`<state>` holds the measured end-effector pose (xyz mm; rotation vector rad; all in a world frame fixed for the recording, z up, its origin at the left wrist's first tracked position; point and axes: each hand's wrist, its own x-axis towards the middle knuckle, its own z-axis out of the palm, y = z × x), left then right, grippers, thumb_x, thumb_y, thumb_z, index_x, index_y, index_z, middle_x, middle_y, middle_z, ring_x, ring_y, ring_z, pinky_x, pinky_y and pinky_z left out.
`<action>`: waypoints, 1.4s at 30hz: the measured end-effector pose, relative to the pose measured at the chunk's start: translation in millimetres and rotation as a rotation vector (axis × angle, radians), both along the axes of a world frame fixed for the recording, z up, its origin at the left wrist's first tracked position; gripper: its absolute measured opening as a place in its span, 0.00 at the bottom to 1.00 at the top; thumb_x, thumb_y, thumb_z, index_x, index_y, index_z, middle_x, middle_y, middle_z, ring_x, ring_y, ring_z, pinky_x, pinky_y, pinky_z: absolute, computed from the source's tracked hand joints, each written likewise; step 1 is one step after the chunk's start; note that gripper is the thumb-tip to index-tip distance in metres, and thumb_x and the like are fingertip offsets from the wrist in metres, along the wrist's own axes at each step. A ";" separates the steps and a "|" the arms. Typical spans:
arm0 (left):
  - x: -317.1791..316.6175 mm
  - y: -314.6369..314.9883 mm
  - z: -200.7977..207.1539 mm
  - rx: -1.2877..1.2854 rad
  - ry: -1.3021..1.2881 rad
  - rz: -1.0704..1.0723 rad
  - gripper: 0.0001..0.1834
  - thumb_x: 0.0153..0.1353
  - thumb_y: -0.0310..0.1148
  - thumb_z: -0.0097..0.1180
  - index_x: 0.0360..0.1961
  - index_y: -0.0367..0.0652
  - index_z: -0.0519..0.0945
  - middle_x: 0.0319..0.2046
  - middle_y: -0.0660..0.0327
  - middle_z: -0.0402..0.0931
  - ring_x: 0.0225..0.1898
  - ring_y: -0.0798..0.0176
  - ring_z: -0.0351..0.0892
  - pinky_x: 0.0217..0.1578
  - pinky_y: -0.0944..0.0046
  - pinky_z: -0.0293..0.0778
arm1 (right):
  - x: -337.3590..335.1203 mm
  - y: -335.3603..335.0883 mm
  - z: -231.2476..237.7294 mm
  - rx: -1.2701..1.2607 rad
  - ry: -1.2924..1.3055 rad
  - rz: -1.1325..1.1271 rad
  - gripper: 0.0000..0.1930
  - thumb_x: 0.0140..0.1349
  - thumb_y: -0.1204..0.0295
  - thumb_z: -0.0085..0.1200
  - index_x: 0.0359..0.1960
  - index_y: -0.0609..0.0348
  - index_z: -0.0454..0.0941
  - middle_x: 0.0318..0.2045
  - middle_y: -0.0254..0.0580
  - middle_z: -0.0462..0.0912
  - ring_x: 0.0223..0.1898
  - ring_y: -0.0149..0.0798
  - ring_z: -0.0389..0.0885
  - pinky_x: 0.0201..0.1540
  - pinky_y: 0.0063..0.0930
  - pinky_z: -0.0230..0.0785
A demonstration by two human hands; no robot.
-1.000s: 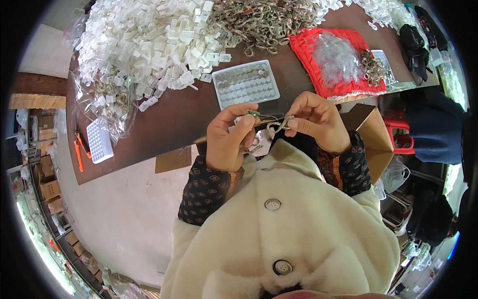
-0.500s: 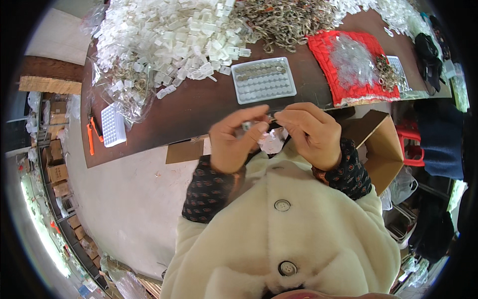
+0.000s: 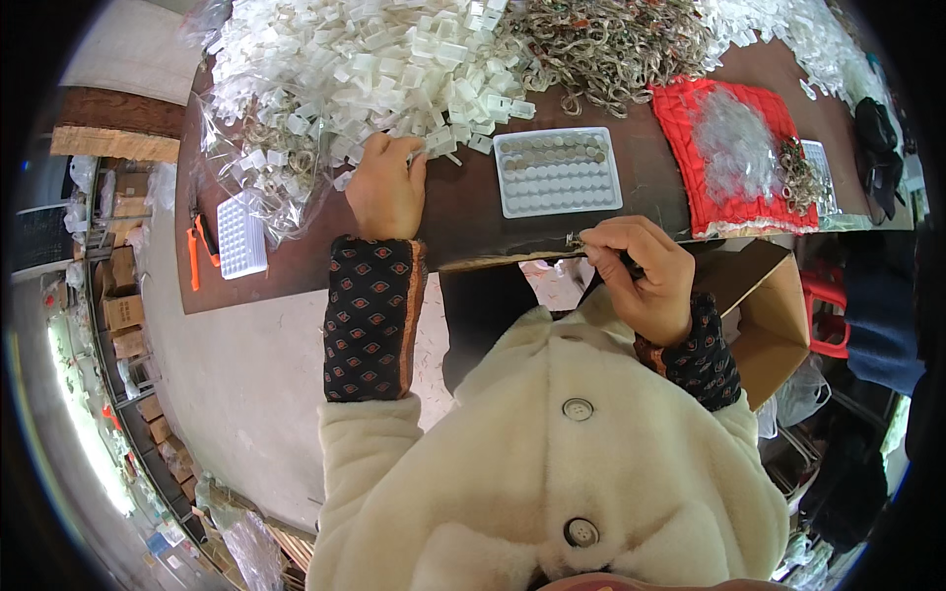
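My left hand [image 3: 386, 185] reaches out onto the brown table [image 3: 463, 202] and rests at the near edge of a big heap of small white plastic pieces [image 3: 374, 69], fingers curled among them. My right hand [image 3: 641, 271] stays near my chest at the table's front edge, pinching a small metal piece [image 3: 574, 239] between thumb and fingers. A white compartment tray [image 3: 558, 171], partly filled with metal parts, lies between the two hands.
A pile of metal rings [image 3: 611, 39] lies at the back. A red tray [image 3: 734, 153] with clear bits and rings sits to the right. A second small white tray [image 3: 240, 234] and orange-handled tool [image 3: 197, 251] lie at left. An open cardboard box [image 3: 769, 305] stands under the table.
The hands were together in front of my chest working one small piece; now my left hand has stretched forward to the white heap while my right hand keeps the metal piece.
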<state>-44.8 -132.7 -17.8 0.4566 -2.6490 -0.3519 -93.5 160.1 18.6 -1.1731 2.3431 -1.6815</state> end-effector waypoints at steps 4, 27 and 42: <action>0.2 -1.0 -1.7 0.052 0.010 0.029 0.09 0.55 0.33 0.65 0.38 0.48 0.83 0.37 0.58 0.76 0.37 0.50 0.80 0.37 0.55 0.74 | 2.4 -3.0 -2.9 -0.006 -0.006 0.026 0.09 0.57 0.86 0.59 0.40 0.65 0.81 0.34 0.44 0.83 0.33 0.36 0.82 0.38 0.24 0.74; 58.1 127.3 31.5 1.349 0.034 -0.321 0.12 0.65 0.28 0.60 0.47 0.32 0.82 0.34 0.63 0.82 0.32 0.74 0.78 0.33 0.72 0.75 | 19.7 -4.0 17.4 -0.548 -0.751 0.281 0.06 0.66 0.82 0.54 0.43 0.69 0.78 0.33 0.42 0.83 0.35 0.29 0.81 0.40 0.25 0.76; 56.8 127.9 -4.2 1.959 0.061 -0.254 0.10 0.66 0.26 0.55 0.47 0.39 0.76 0.39 0.58 0.82 0.32 0.72 0.81 0.19 0.78 0.64 | 19.4 -6.5 22.6 -0.360 -0.579 0.239 0.07 0.64 0.82 0.56 0.43 0.65 0.79 0.35 0.38 0.84 0.36 0.27 0.82 0.40 0.22 0.76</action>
